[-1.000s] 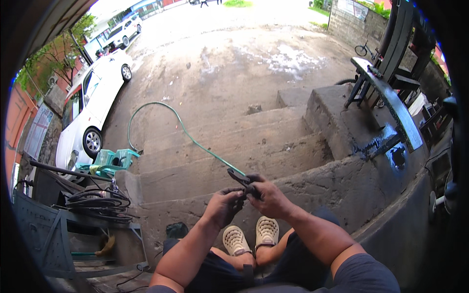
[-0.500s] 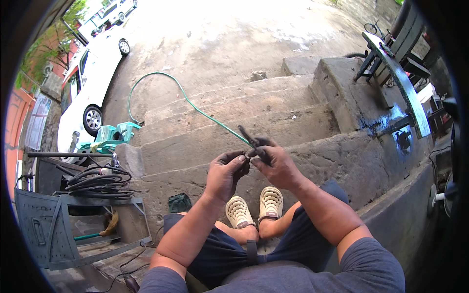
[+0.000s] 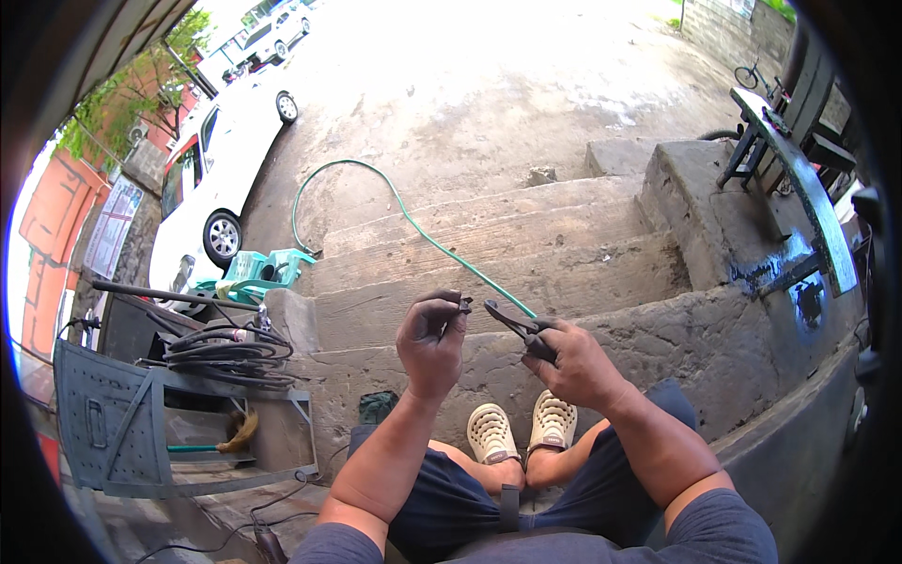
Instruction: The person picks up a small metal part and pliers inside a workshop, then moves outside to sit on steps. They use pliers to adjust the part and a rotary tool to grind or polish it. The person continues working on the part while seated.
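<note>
- the person's left hand (image 3: 430, 344) pinches a small dark piece (image 3: 465, 305).
- the right hand (image 3: 575, 361) wraps a dark tool (image 3: 510, 321), just right of the piece.
- the tool's long axis slants, tip pointing far left.

On the left, a white car with silver spoked wheels (image 3: 221, 169) stands beyond turquoise plastic crates (image 3: 254, 271). Nearer left, a black cable coil (image 3: 225, 352) lies beside a diagonally braced grey metal frame (image 3: 113, 414). Far right, a dark-framed bicycle (image 3: 754, 79) stands near a grey block wall (image 3: 728, 38).
</note>
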